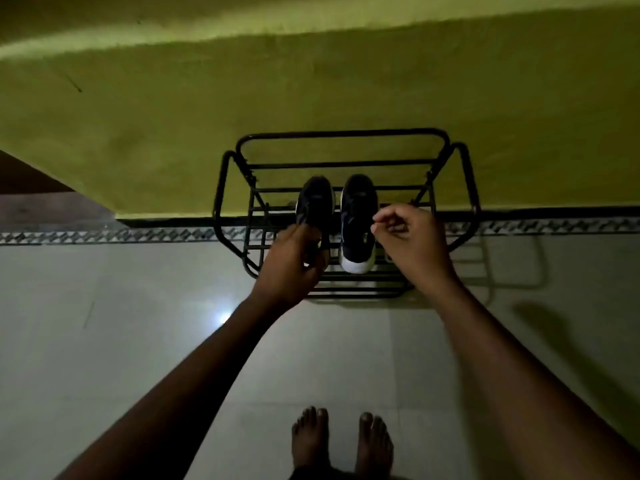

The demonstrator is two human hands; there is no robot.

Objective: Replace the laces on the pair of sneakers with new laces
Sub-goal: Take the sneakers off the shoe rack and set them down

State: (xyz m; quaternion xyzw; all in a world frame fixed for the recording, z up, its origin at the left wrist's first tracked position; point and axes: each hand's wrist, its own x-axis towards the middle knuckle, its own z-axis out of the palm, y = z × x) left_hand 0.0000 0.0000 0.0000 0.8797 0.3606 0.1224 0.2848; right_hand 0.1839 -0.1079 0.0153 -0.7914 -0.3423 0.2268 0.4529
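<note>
A: Head view. Where's the pair?

B: On the black wire rack point(343, 134) against the yellow wall, toes far. Left sneaker point(314, 202) and right sneaker point(358, 216) sit side by side, nearly touching.

A: Hands?

B: Left hand point(294, 263) has its fingers curled round the left sneaker's near heel and grips it. Right hand point(408, 242) is just beside the right sneaker, fingers curled, thumb and forefinger pinched. I can't tell if a lace end is between them.

A: Risks?

B: My guess is that a heel-only grip could slip. The toe could snag a rack bar, or the lift could knock the other shoe off.

A: Hidden?

B: It's dim. The laces are dark on dark and barely readable. No new laces are in sight. The hand covers the left heel, and the lower rack shelves are murky.
</note>
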